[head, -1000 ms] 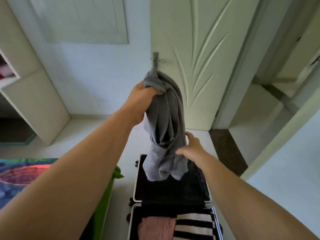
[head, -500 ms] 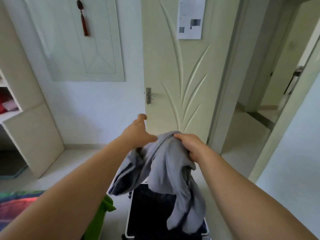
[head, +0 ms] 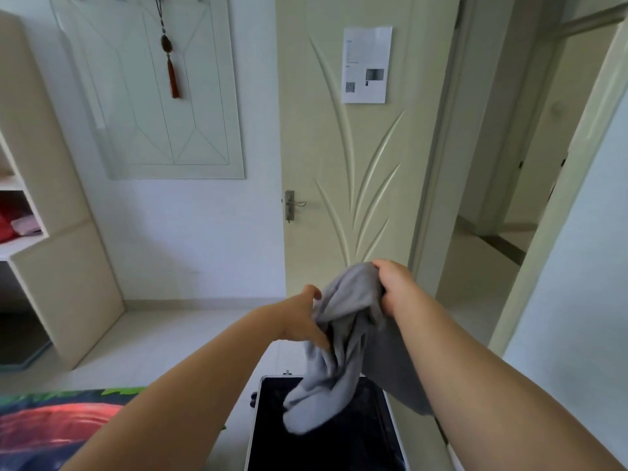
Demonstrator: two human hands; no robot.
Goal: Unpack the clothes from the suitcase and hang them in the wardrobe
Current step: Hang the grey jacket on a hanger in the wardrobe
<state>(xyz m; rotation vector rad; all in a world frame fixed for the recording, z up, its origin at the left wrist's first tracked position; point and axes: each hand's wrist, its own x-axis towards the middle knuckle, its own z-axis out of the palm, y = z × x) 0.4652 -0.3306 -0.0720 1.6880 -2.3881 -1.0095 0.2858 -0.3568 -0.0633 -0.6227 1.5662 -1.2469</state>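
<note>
A crumpled grey garment hangs in the air above the open suitcase, whose black lining shows at the bottom centre. My right hand grips the garment's top bunch. My left hand holds a fold on its left side, between thumb and fingers. The garment's lower end dangles over the suitcase lining. The cream wardrobe stands at the left edge, with an open shelf that holds folded red and pink clothes.
A closed cream door with a metal handle is straight ahead, and an open doorway lies to its right. A colourful bedspread fills the bottom left. Pale tiled floor runs between wardrobe and suitcase.
The garment came down from high in my left hand. My right hand took hold of its top and my left hand shifted to its side. The view tilted upward.
</note>
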